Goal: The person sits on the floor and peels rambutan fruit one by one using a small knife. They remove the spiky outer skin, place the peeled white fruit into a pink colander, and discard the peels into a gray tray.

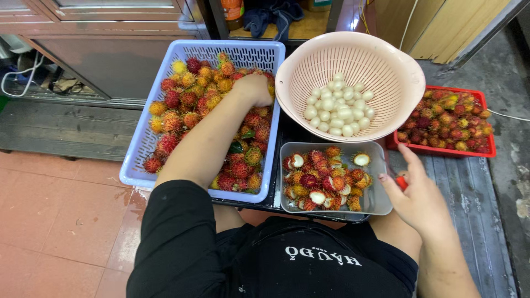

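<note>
- My left hand (255, 88) reaches into the blue basket (144, 144), its fingers curled down among the whole rambutans (182, 105); I cannot tell whether they are clamped on one fruit or only resting on the heap.
- My right hand (418, 200) hovers beside the grey tray (380, 201), fingers loosely together around a small red thing (402, 181), probably a tool handle; most of it is hidden.
- I judge each rambutan light, about a mouthful, with a leathery rind under soft bendy hairs. The hairs give grip, so it should not slip; I would pinch it across its middle between thumb and two fingers.
- The peeled fruit (338, 107) in the pink colander (386, 49), ahead of my right fingers, looks wet, slick and easily bruised; it wants a gentle cupped hold.
- The split shells (323, 179) in the grey tray, between my two hands, look limp and weightless.
- Count: one blue basket, one pink colander, one grey tray, one red crate (441, 150) of more whole rambutans beyond my right fingers.
- Peeled fruit: roughly thirty. Whole rambutans in the basket: several dozen, too heaped to count exactly.
</note>
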